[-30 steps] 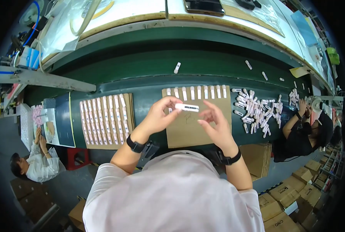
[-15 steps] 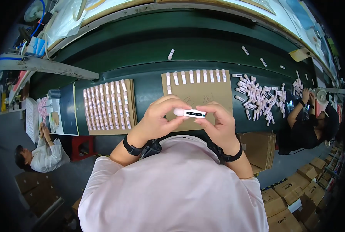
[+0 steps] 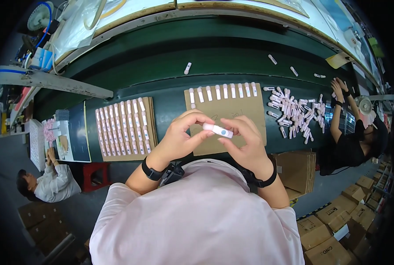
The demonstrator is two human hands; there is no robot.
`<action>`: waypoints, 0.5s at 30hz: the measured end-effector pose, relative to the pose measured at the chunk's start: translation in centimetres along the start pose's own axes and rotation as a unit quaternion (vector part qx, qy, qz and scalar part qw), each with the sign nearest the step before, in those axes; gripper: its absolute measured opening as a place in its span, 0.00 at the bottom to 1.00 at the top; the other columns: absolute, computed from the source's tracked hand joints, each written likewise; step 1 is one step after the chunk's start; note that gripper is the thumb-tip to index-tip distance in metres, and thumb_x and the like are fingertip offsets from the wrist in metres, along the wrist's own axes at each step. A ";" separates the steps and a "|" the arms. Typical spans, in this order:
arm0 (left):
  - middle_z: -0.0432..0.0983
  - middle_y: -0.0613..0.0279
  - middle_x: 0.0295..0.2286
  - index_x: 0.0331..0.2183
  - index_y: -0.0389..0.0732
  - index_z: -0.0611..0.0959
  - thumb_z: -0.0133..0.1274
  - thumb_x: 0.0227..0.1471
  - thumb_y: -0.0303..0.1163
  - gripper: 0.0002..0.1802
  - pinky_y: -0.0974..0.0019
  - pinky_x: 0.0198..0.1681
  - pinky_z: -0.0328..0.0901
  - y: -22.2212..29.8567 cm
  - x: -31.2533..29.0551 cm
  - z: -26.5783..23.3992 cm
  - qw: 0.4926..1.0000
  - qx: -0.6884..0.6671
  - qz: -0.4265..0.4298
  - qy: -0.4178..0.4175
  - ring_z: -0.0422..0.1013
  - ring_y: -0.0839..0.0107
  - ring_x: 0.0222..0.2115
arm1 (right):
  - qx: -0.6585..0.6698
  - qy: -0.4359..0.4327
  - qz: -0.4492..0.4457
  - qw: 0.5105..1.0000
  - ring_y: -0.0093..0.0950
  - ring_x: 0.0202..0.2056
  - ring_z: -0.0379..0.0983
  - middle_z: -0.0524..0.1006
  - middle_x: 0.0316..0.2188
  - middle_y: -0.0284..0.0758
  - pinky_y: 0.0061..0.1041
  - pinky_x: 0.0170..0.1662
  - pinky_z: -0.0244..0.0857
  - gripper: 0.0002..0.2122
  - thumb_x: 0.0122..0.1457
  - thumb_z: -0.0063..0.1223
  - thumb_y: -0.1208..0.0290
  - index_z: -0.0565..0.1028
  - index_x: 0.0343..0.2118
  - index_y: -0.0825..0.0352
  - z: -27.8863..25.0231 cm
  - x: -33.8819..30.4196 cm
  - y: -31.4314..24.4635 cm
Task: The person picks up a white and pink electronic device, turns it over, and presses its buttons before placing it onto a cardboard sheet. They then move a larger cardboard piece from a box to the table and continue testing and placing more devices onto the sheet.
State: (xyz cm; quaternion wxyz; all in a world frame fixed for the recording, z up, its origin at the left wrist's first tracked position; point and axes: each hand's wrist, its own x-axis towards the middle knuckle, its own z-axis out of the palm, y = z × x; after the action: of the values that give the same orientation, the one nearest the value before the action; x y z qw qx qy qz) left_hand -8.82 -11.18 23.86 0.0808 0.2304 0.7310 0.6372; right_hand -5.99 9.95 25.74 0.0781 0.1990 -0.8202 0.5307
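In front of my chest, my left hand pinches the pink rounded end of a small white wand-shaped device. A blue dot shows on its upward side. My right hand is at the other end, thumb and forefinger apart around it; whether a fingertip touches it I cannot tell. Beneath my hands lies a brown cardboard sheet, with a row of like devices along its far edge and another column begun at its left. On the left, a cardboard stack bears several full rows of devices.
A loose heap of devices lies right of the sheet. Beyond it runs a dark green belt with scattered devices. One co-worker reaches over the belt at right; another sits at left by a red stool. Cartons stand behind right.
The device has turned from its black-panelled side to its blue-dotted side, and my right fingers have spread apart. Devices on the belt have shifted left. The right co-worker's arms have stretched out over the belt.
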 end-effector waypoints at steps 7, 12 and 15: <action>0.76 0.62 0.32 0.38 0.34 0.80 0.58 0.51 0.25 0.11 0.71 0.41 0.66 -5.1 1.0 -1.3 0.999 0.044 -0.005 0.009 0.71 0.75 0.34 | -0.021 -0.096 0.173 0.980 0.28 0.26 0.73 0.76 0.27 0.37 0.24 0.30 0.67 0.07 0.51 0.59 0.78 0.74 0.33 0.71 3.0 0.6 3.8; 0.77 0.63 0.30 0.37 0.33 0.79 0.53 0.54 0.24 0.07 0.74 0.37 0.67 -16.5 1.1 -3.5 0.968 0.008 -0.191 0.163 0.72 0.77 0.30 | -0.097 -0.143 0.295 0.940 0.37 0.25 0.76 0.78 0.22 0.42 0.34 0.30 0.69 0.10 0.53 0.58 0.68 0.72 0.29 0.71 9.0 -0.3 14.5; 0.78 0.62 0.28 0.35 0.34 0.79 0.52 0.53 0.23 0.06 0.74 0.34 0.68 -22.0 0.7 -5.1 0.953 0.038 -0.198 0.227 0.72 0.77 0.27 | -0.137 -0.149 0.322 0.925 0.41 0.26 0.76 0.78 0.23 0.44 0.38 0.31 0.69 0.11 0.54 0.56 0.66 0.72 0.29 0.71 11.9 0.7 17.6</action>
State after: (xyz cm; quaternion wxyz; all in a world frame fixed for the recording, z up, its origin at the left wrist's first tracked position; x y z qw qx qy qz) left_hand -16.69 -17.24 3.59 0.0288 -0.0668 0.7847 0.6155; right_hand -12.79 5.38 6.18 -0.1937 -0.0114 -0.9070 0.3738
